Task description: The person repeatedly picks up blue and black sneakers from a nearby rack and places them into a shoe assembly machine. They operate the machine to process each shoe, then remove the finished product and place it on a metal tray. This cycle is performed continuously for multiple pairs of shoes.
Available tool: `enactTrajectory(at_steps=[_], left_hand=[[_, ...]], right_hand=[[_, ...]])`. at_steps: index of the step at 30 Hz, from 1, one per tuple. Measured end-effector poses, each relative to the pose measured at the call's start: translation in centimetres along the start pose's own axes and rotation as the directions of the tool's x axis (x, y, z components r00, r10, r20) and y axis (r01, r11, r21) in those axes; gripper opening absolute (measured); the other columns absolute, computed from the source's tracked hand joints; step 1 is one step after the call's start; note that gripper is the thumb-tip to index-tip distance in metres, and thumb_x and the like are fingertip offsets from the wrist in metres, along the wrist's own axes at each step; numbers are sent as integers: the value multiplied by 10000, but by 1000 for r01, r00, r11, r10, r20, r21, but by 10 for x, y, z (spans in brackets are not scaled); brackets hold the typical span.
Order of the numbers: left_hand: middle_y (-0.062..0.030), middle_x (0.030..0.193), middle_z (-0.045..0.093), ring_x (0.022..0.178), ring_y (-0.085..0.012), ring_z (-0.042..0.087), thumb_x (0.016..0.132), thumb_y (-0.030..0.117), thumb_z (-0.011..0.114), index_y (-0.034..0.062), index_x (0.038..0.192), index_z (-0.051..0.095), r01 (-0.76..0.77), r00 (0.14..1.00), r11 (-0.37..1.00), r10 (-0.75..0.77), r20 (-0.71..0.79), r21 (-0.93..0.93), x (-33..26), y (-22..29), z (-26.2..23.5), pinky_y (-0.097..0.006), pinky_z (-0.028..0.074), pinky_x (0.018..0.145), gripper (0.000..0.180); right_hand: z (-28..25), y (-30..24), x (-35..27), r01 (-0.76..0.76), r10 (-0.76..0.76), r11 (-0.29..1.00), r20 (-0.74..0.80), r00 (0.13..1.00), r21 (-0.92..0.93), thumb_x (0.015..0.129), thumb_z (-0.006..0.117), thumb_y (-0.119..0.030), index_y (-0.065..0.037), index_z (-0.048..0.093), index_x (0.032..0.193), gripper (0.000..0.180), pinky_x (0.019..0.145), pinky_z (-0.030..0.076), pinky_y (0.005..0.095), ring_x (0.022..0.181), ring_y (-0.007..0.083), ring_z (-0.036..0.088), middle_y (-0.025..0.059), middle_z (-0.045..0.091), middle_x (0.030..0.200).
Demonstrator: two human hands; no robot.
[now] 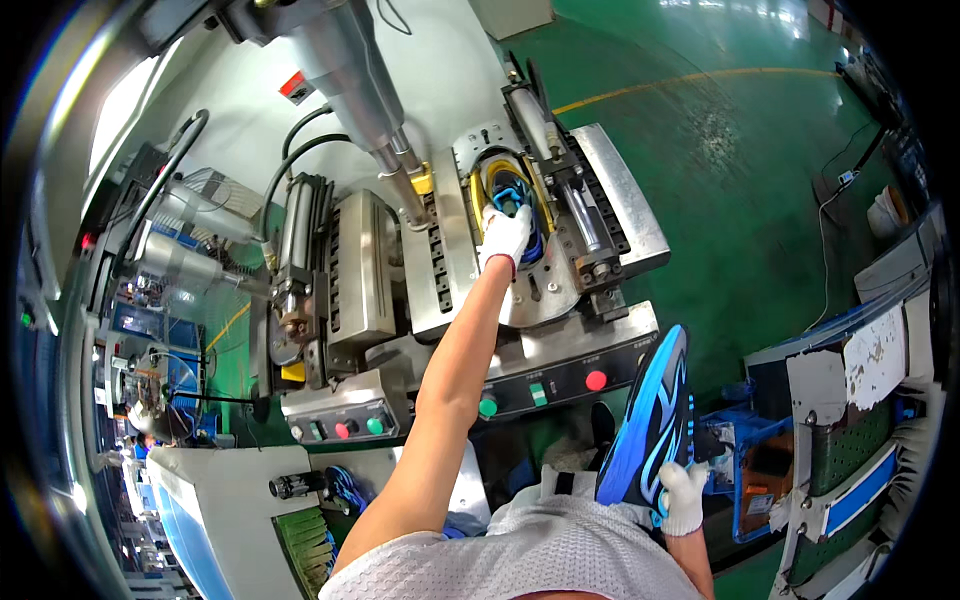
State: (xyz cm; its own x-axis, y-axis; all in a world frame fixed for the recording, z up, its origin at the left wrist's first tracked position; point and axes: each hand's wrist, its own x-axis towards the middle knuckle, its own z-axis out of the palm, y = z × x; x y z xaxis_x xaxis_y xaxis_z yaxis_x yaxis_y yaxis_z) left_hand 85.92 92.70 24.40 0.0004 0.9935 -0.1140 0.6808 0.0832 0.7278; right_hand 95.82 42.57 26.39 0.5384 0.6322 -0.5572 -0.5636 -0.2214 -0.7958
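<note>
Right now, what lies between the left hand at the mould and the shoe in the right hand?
In the head view: the press's metal ledge and control panel with its red button.

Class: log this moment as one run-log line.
left hand: on blue shoe in metal press | right hand: holds blue-black shoe sole

Blue shoe point(510, 195) on press bed point(560, 290)
</note>
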Motion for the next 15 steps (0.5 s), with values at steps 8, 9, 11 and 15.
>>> enactTrajectory(at_steps=[8, 9, 11, 15], left_hand=[[-243, 1059, 723, 1016, -338, 721, 722, 297, 751, -90, 1042, 645, -96, 984, 995, 97, 151, -11, 49, -5, -13, -381, 553, 902, 514], [-228, 1050, 738, 990, -330, 725, 708, 322, 774, -90, 1033, 694, -120, 986, 990, 127, 109, -75, 49, -8, -31, -382, 552, 890, 531], [-147, 911, 719, 833, -198, 671, 754, 288, 759, -55, 969, 735, -14, 992, 984, 37, 123, -176, 44, -26, -66, -333, 531, 754, 406], [-93, 822, 689, 737, -122, 608, 801, 285, 738, -48, 944, 713, -94, 995, 971, 99, 14, -218, -61, -35, -129, -309, 512, 653, 363]], right_hand=[[18, -20, 24, -157, 149, 972, -59, 987, -175, 814, 764, -168, -31, 624, 1004, 273, 485, 345, 235, 573, 40, 409, -33, 526, 792], [28, -18, 34, -46, 41, 984, -30, 999, -172, 832, 757, -216, -88, 582, 887, 224, 445, 309, 228, 519, 36, 393, -53, 494, 730], [51, -33, 44, 82, -75, 979, 43, 996, -186, 851, 746, -130, -41, 649, 909, 143, 590, 415, 260, 650, 65, 504, 12, 597, 871], [125, -71, 69, 303, -281, 945, 168, 945, -122, 878, 754, -84, -1, 718, 955, 119, 740, 530, 288, 782, 100, 620, 68, 703, 958]])
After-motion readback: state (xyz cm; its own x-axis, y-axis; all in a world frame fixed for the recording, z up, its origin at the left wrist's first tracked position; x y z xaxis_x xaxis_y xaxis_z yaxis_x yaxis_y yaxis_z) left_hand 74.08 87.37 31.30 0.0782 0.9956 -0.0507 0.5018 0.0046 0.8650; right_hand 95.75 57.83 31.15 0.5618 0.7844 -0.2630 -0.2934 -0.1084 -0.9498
